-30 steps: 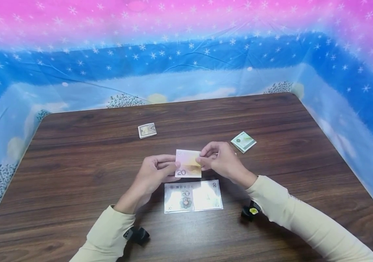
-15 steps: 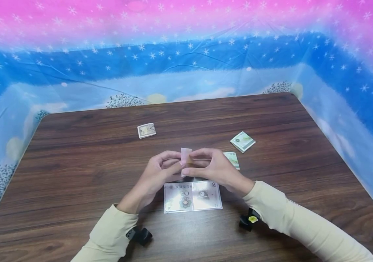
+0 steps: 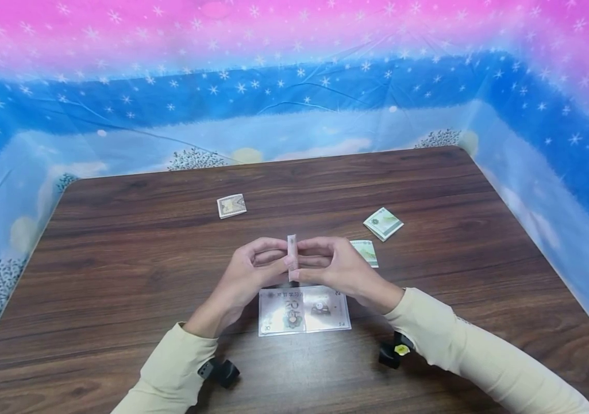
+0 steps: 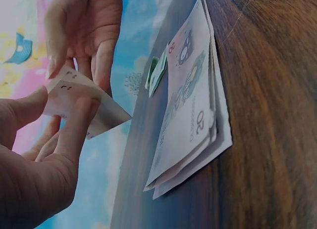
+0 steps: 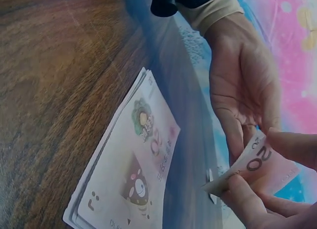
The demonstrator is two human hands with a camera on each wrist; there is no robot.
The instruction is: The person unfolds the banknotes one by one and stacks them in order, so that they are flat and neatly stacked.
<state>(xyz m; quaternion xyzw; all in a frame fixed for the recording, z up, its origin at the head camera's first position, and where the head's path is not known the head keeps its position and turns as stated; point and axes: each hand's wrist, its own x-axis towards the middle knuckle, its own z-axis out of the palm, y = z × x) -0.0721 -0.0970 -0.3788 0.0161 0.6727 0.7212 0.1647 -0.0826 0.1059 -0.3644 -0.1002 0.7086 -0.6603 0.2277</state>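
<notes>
Thumb and fingers of my left hand [image 3: 239, 276] pinch the left side of a pinkish 20 banknote [image 3: 292, 259]. From the other side my right hand [image 3: 348, 270] pinches it too. The note is folded and held on edge above the table, so the head view shows just a narrow strip. In the right wrist view a printed 20 is readable on the folded banknote [image 5: 257, 162]. Right below the hands lies a small stack of flat 20 banknotes [image 3: 304, 322], creased across the middle; its layered edges show in the left wrist view.
A folded brown banknote [image 3: 231, 206] lies toward the back left of the wooden table [image 3: 134, 247]. To the right are a folded green banknote [image 3: 383, 223] and another green banknote [image 3: 366, 253], partly hidden by the right hand. A snowflake-patterned cloth [image 3: 273, 86] hangs behind the table.
The 20 banknote, facing the camera a second ago, has been folded and turned edge-on. Both hands have come closer together, uncovering more of the nearer green banknote.
</notes>
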